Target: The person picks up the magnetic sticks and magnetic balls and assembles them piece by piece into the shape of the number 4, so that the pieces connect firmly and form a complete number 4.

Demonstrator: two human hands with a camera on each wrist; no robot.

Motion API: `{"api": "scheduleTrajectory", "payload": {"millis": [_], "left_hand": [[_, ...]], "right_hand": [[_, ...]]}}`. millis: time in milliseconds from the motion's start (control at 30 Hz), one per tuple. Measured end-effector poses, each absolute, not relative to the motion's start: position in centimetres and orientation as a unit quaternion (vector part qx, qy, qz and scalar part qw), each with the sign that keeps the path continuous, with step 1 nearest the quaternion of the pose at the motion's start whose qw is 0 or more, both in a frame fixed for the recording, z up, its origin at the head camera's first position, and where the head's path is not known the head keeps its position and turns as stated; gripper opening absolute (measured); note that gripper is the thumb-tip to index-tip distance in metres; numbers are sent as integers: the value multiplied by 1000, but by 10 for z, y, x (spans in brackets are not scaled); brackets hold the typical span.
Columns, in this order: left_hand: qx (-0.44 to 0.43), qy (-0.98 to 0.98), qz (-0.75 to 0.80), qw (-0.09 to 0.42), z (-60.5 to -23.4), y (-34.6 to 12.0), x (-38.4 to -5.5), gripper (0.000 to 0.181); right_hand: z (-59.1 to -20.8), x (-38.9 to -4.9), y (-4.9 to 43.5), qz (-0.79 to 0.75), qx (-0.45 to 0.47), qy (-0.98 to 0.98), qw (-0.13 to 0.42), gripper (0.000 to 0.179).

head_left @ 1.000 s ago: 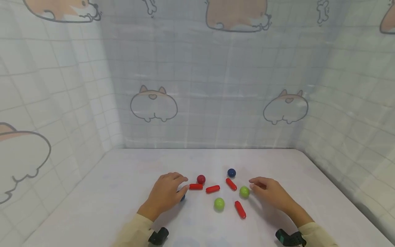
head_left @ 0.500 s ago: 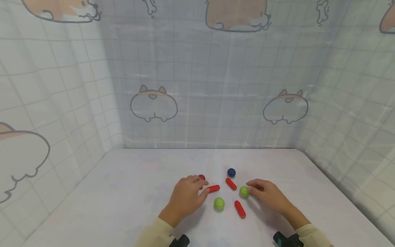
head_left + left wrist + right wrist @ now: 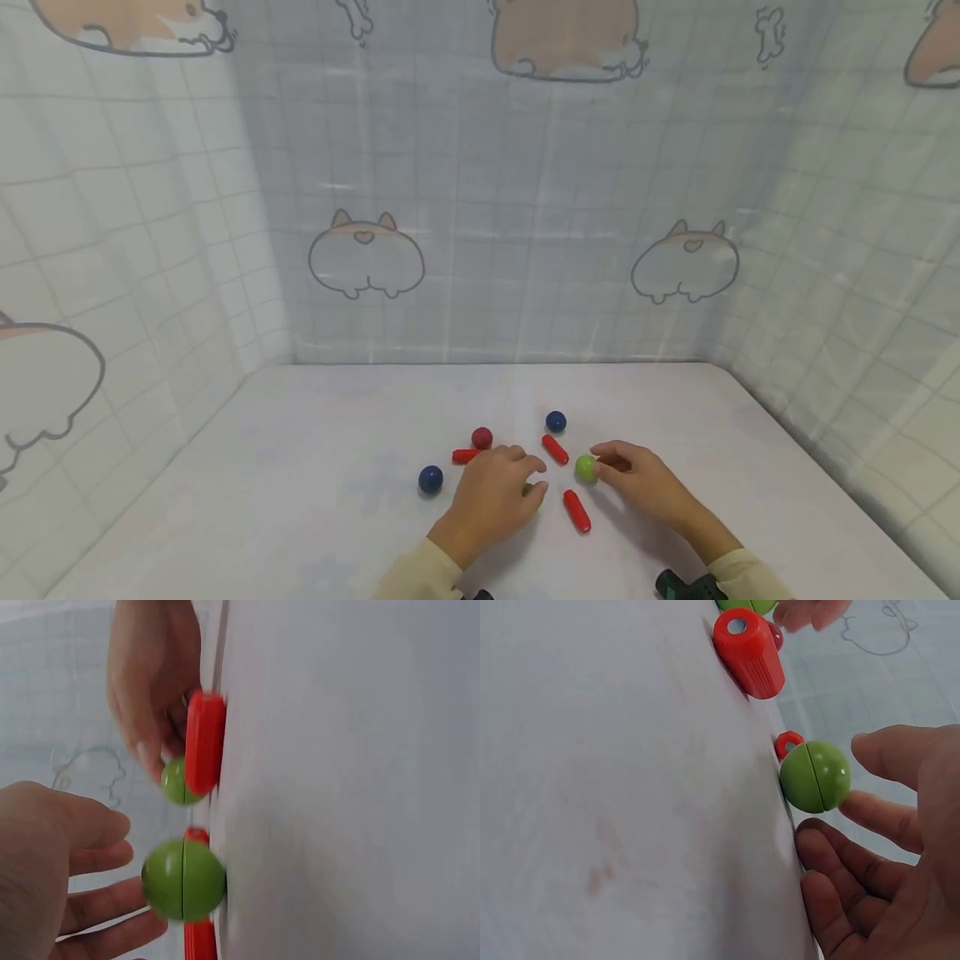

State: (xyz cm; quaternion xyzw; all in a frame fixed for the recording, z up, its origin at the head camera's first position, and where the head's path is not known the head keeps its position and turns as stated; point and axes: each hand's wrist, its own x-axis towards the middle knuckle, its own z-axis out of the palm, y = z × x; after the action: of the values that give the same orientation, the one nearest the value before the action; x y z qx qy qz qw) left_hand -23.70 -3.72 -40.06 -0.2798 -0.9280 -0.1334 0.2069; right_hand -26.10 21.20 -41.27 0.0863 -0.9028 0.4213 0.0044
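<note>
White table (image 3: 300,517) spreads beneath both hands. The left hand (image 3: 491,496), thumb and fingers apart, has one green ball (image 3: 184,881) at its inner side; the right hand (image 3: 641,483), thumb and forefinger apart, has a second green ball (image 3: 815,776) just to its left. Contact is unclear. Between them a red stick (image 3: 577,511) slants, near end rightward.

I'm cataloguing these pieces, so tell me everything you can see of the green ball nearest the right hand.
The green ball is round, glossy and lime-coloured, apparently smooth plastic. A thin dark seam runs across it, as if two halves meet. It sits on the white table, not gripped, close to the right hand. In the right wrist view one finger meets its outline; whether they touch cannot be told.
</note>
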Motion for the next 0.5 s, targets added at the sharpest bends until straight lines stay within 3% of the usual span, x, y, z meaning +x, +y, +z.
{"api": "scheduleTrajectory", "payload": {"millis": [500], "left_hand": [[-246,-955,-114,119,-402,-5,-230,30]], "right_hand": [[-415,-260,209,428,80,-900,-1,46]]}}
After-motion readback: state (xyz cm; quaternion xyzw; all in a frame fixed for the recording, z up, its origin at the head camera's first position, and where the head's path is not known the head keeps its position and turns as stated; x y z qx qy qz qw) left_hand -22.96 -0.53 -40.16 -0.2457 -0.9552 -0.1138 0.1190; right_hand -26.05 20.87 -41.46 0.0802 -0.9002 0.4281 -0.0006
